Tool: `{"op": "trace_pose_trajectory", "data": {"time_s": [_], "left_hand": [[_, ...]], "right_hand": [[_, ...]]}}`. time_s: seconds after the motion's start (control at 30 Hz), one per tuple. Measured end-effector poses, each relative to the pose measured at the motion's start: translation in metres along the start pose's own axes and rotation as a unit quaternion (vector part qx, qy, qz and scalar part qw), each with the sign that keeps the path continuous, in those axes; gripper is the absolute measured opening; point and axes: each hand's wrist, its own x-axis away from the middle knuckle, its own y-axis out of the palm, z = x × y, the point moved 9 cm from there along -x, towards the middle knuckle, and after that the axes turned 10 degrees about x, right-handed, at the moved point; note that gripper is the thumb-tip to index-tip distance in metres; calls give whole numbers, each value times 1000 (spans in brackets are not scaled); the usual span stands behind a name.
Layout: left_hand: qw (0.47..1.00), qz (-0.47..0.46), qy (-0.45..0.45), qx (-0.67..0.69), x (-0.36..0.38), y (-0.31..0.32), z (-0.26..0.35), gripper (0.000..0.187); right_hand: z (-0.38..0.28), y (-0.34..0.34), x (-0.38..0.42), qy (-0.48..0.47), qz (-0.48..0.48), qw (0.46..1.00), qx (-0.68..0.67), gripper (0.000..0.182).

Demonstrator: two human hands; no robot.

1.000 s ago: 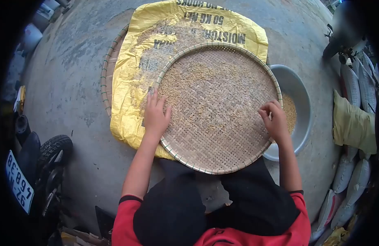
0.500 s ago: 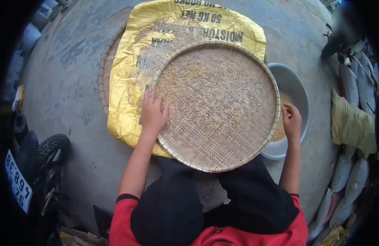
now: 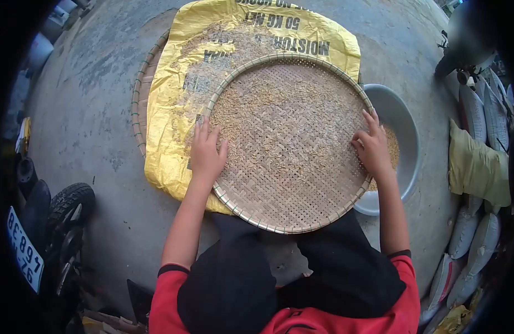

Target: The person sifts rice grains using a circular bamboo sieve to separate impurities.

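Observation:
A round woven bamboo winnowing basket point(image 3: 301, 189) rests across my lap, with unhusked rice grains point(image 3: 268, 106) scattered over it, thickest at the upper left. My left hand point(image 3: 208, 155) is on its left rim, fingers along the edge and thumb inside, holding it. Over the right rim lies my right hand point(image 3: 375, 147). Its longer fingers stretch apart along the rim, while the thumb and forefinger bend inward over the weave. Whether a grain is between them cannot be made out. Beside that hand, partly under the basket, stands a grey basin point(image 3: 408, 139) with grain point(image 3: 391, 146) in it.
A yellow printed sack point(image 3: 171, 128) with husks on it lies beneath, over a second woven basket point(image 3: 141, 106). At left stands a motorbike point(image 3: 68, 209). Filled sacks point(image 3: 479, 234) line the right side, near another vehicle point(image 3: 463, 61). The floor point(image 3: 112, 111) is concrete.
My right hand has moved left from above the basin onto the basket's right rim, its fingers spreading. The left hand and the basket have hardly moved.

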Motion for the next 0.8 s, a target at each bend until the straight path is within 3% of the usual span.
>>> {"op": "trace_pose_trajectory", "data": {"time_s": [0.33,0.47,0.57,0.6,0.67,0.8], "left_hand": [[1000,1,-3,13,-1,-3,4,38],[1000,-6,2,-4,0,-2,2,40],[1000,-5,6,4,-1,-1,4,41],[1000,-3,4,1,-1,-1,4,41],[1000,-3,9,-1,-1,-2,4,40],[1000,2,8,10,-1,-1,3,39]], "right_hand": [[-7,13,-1,-32,-26,996,84,8],[2,-3,5,-4,-21,999,25,8],[50,-32,24,96,89,990,-59,8],[65,-31,31,100,89,989,-57,8],[116,-21,56,245,92,965,-23,13],[155,-4,83,341,24,940,-8,19]]}}
